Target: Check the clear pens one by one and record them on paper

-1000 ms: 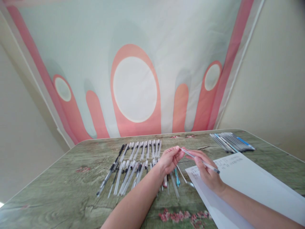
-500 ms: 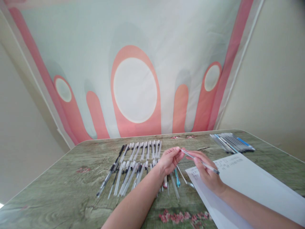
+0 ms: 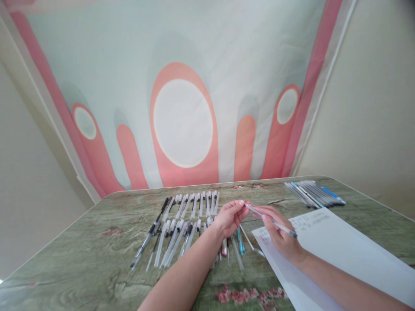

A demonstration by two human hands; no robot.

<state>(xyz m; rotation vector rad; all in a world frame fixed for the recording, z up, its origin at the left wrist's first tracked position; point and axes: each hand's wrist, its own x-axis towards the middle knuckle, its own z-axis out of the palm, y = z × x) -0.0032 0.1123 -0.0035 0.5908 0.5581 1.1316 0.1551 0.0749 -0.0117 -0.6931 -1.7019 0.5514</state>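
Because the slim, clear plastic pen (image 3: 279, 225) hangs aslant above the table, borne only by fingertips, a loosened pinch could let its smooth, round barrel slide out and roll. At its narrow end the bare left hand (image 3: 231, 218) presses thumb and finger together, seemingly pinching the tip; whether a smaller part sits between them is too fine to tell. Further back, the bare right hand (image 3: 282, 235) pinches the barrel between thumb and fingers, its dark end jutting past them. Should the two hands pull out of line, the thin tip would likely bend or skid, and a dropped pen might mark the smooth white paper sheet (image 3: 340, 259) with small dark writing, lying below the right hand, or knock the nearer row of frosted, tubular pens with white caps (image 3: 175, 244) askew. Behind that lies a farther row of similar translucent pens (image 3: 195, 205), while a glossy turquoise pen (image 3: 240, 242) rests just beyond the left wrist. Grey and blue sticks lie side by side in a flat grey-and-blue bundle (image 3: 316, 193) on the greenish, wood-grained tabletop (image 3: 81, 255), printed with pink blossoms (image 3: 238, 295)
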